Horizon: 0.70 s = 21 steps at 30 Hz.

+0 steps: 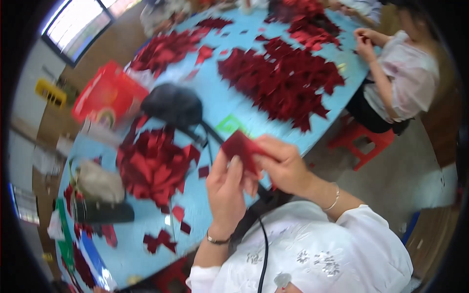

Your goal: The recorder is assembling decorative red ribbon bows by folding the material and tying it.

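A dark red piece of velvety cloth (pixel 239 149) is held up between my two hands, above the near edge of the table. My left hand (pixel 227 193) grips its lower left side, thumb laid on the face of the cloth. At its right side, my right hand (pixel 286 166) pinches the edge between thumb and fingers. Just left of my hands lies a heap of red cloth pieces (pixel 156 163), with small dark red squares scattered around it. Beyond my hands spreads a larger heap of dark red pieces (pixel 286 80).
A black lamp head (pixel 173 105) on an arm stands over the blue table (pixel 215 90). A green frame (pixel 229 124) lies behind my hands. To the left are a red bag (pixel 110 93), a beige pouch (pixel 100 180) and a dark bottle (pixel 102 211). A co-worker (pixel 410 73) sits right, by a red stool (pixel 364 144).
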Available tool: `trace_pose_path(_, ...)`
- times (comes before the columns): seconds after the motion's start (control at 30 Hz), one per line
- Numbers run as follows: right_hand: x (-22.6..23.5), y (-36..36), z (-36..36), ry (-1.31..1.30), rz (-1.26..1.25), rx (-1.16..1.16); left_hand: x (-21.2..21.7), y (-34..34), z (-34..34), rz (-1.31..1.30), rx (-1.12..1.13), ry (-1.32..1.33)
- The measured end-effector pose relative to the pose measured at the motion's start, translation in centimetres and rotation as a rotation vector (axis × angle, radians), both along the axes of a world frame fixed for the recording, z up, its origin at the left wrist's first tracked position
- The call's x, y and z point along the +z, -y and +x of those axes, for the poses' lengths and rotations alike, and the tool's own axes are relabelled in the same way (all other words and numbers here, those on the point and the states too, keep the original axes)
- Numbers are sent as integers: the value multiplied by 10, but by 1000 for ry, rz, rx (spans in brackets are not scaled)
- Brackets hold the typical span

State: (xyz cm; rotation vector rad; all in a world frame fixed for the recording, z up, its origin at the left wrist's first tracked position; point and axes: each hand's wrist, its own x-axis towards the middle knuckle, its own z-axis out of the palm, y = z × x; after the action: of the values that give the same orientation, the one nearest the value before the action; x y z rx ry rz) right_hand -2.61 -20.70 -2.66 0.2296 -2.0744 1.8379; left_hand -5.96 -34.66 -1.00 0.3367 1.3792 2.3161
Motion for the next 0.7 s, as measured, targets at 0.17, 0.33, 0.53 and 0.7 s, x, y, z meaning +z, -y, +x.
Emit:
trace_pose_path(0.17, -26, 31, -17, -125, 19, 55, -23, 32, -4, -47, 19, -51)
trace_pose_path(0.33, -39, 35, -19, -131, 35, 85, -25, 40, 2, 41, -50, 13)
trace_pose_path(0.53, -43, 24, -10, 201, -367, 271, -30, 29, 13, 31, -98, 21)
trace_pose_path(0.7, -39, 13, -10, 237, -476, 229, -37, 20, 15, -119, -133, -147)
